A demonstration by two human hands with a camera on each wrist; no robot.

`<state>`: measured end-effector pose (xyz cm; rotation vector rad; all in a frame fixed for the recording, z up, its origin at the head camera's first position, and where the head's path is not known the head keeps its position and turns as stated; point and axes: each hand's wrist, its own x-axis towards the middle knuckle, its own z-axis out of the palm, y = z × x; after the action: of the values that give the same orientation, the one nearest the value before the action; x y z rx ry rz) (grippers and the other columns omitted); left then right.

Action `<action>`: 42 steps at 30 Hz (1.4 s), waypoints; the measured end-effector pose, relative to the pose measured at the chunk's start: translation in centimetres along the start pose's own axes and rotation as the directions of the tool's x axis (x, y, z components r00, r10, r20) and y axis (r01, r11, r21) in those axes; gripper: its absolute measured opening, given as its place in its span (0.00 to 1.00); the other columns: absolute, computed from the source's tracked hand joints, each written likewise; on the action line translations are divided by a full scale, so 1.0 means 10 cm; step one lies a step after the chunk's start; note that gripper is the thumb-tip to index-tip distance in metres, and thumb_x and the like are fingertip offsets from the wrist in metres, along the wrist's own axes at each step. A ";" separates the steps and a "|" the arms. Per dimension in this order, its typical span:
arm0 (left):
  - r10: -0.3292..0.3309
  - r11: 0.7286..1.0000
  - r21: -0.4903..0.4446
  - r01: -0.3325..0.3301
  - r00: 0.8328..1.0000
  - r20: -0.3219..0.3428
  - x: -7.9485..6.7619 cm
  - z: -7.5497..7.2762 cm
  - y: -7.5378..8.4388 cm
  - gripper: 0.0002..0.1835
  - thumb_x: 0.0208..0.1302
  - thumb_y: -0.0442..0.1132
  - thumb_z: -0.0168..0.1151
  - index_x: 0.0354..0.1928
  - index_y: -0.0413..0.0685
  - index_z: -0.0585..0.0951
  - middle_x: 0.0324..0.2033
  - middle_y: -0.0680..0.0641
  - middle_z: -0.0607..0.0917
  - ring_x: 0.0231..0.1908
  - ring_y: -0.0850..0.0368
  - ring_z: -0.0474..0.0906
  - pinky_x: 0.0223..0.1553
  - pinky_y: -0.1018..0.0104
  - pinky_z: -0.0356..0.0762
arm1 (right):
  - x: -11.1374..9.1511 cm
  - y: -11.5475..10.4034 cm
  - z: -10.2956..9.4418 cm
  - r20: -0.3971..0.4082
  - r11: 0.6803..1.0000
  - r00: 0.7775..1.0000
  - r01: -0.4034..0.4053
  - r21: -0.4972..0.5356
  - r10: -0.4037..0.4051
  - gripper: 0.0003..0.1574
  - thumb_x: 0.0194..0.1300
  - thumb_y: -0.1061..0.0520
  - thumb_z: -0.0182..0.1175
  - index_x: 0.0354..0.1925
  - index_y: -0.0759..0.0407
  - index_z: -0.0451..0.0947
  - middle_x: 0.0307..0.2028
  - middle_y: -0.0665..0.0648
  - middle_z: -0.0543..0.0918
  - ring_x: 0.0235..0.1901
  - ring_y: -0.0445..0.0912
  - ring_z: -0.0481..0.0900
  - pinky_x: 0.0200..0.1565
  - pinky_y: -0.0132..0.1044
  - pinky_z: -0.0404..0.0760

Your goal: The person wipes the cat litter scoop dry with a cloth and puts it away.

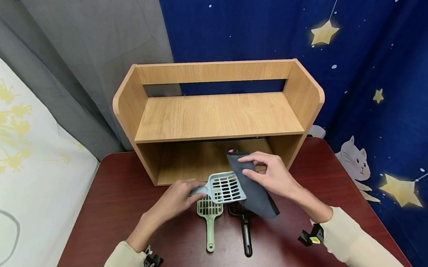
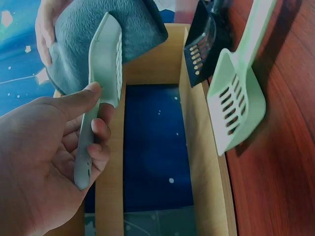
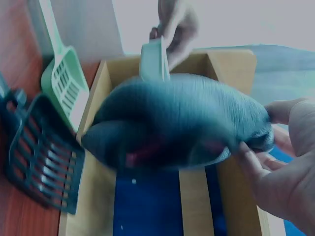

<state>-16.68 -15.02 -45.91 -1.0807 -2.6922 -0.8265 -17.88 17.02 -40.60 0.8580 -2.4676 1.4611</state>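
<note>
My left hand (image 1: 181, 197) grips the handle of a light blue slotted litter scoop (image 1: 227, 187), its basket held up over the table. In the left wrist view the thumb lies along the scoop's handle (image 2: 84, 152) and the fingers curl round it. My right hand (image 1: 271, 173) pinches a dark grey cloth (image 1: 254, 189) by its edge; the cloth hangs folded against the scoop's right side. A green litter scoop (image 1: 210, 224) and a black litter scoop (image 1: 246, 231) lie on the table below, handles toward me. The cloth partly covers the black one.
A light wooden two-tier shelf (image 1: 218, 114) stands at the back of the dark red table (image 1: 129, 207), just beyond my hands. Behind it hang a grey curtain (image 1: 96, 29) and a blue star-patterned curtain (image 1: 250, 17). A white patterned cloth (image 1: 18, 144) hangs at the left.
</note>
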 end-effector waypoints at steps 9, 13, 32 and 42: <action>0.006 1.000 0.027 -0.006 1.000 -0.002 0.13 0.06 0.08 0.15 0.69 0.40 0.72 0.52 0.38 0.88 0.37 0.50 0.89 0.35 0.56 0.84 0.37 0.63 0.80 | 0.13 -0.07 0.28 0.178 0.984 0.969 -0.178 0.019 0.172 0.21 0.65 0.63 0.73 0.56 0.58 0.87 0.41 0.59 0.91 0.38 0.44 0.91 0.33 0.33 0.85; -0.028 1.000 0.009 0.028 1.000 0.003 0.17 0.08 0.13 0.15 0.69 0.40 0.73 0.51 0.37 0.88 0.37 0.49 0.89 0.34 0.56 0.84 0.37 0.63 0.81 | 0.16 -0.07 0.39 0.197 0.984 0.965 -0.176 -0.018 0.176 0.20 0.65 0.60 0.75 0.56 0.57 0.87 0.37 0.55 0.90 0.35 0.40 0.89 0.34 0.31 0.84; -0.037 0.999 0.020 0.039 0.995 -0.091 0.15 0.08 0.18 0.14 0.69 0.39 0.73 0.49 0.36 0.88 0.36 0.48 0.89 0.32 0.59 0.82 0.36 0.64 0.81 | 0.19 0.00 0.21 0.169 0.972 0.968 -0.155 -0.176 0.185 0.19 0.63 0.59 0.76 0.54 0.56 0.89 0.37 0.54 0.89 0.35 0.42 0.88 0.37 0.31 0.82; -0.025 1.000 0.001 0.025 0.997 -0.079 0.15 0.08 0.17 0.13 0.68 0.39 0.74 0.48 0.37 0.88 0.37 0.48 0.89 0.31 0.61 0.79 0.34 0.67 0.78 | 0.17 -0.04 0.29 0.153 0.973 0.971 -0.159 -0.166 0.184 0.20 0.62 0.61 0.76 0.53 0.54 0.90 0.34 0.51 0.88 0.32 0.40 0.87 0.34 0.30 0.80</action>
<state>-16.61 -12.64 -45.38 -0.9937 -2.6455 -0.8525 -18.60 13.70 -41.09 0.7837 -2.7990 1.2739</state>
